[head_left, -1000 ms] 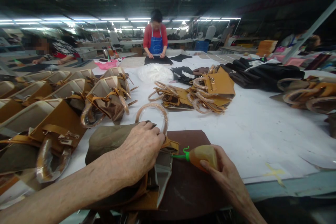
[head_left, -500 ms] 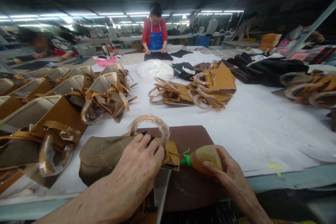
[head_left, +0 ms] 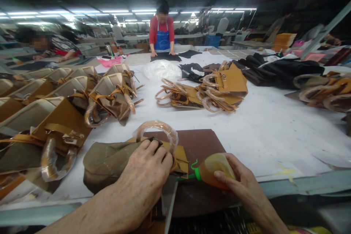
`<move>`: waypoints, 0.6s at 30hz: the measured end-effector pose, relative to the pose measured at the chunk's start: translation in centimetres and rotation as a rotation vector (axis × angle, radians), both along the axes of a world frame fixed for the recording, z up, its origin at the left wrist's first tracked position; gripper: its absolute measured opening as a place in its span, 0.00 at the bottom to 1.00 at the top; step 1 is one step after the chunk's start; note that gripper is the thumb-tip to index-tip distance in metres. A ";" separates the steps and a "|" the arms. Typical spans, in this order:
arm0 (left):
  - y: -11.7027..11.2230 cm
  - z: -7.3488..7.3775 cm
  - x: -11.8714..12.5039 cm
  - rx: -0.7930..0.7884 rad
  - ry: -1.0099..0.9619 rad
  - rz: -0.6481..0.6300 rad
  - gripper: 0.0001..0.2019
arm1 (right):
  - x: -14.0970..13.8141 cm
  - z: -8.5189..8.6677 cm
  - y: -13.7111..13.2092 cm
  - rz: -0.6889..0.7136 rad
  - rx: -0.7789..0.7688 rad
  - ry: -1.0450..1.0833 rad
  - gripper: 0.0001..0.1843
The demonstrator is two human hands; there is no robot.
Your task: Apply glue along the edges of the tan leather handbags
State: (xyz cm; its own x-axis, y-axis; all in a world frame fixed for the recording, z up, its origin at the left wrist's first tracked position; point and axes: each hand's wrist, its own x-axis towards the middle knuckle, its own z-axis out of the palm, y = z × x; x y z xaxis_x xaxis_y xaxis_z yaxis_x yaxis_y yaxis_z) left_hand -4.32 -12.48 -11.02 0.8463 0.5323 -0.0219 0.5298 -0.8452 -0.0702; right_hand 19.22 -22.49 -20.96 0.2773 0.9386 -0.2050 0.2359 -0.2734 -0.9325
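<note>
My left hand (head_left: 146, 170) is closed over the top of a handbag (head_left: 105, 162) with an olive fabric body and tan trim. The bag lies on its side, its plastic-wrapped handle (head_left: 160, 126) arching up behind my fingers. In my right hand (head_left: 236, 175) is a squeeze bottle (head_left: 215, 171) of amber liquid, tipped sideways. Its green nozzle points left, at the lower edge of the tan trim; whether the tip touches is hard to tell. Under the bag and bottle lies a dark brown board (head_left: 197, 142). My left fingertips are partly hidden behind the bag's top.
Rows of tan and olive handbags (head_left: 63, 124) stand at the left. More tan bag parts with wrapped handles (head_left: 225, 84) lie ahead, beside a white plastic bundle (head_left: 161, 71). Dark material (head_left: 279, 71) is piled at the right. A person in a blue apron (head_left: 162, 40) works across the table.
The squeeze bottle's nozzle has shifted slightly left and down along the underside of the trim, with my right hand tilting a little. My left hand and the bag stay nearly still.
</note>
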 end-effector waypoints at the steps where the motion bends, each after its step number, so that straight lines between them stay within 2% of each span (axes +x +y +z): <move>1: 0.0 0.0 0.0 0.007 0.000 -0.005 0.07 | 0.0 0.0 0.0 0.000 0.005 -0.015 0.17; 10: 0.0 0.0 0.0 0.023 0.020 0.001 0.05 | -0.6 0.1 0.3 -0.086 0.047 -0.196 0.22; 18: -0.1 0.0 -0.2 0.059 0.006 -0.006 0.04 | -0.1 0.5 -0.6 -0.029 -0.003 -0.157 0.21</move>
State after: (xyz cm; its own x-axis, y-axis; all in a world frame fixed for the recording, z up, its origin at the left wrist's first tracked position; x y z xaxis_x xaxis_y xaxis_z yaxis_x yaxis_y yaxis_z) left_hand -4.48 -12.61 -11.05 0.8494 0.5278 0.0044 0.5243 -0.8427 -0.1228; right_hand 19.13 -23.13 -20.46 0.3332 0.9291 -0.1602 0.3702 -0.2852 -0.8841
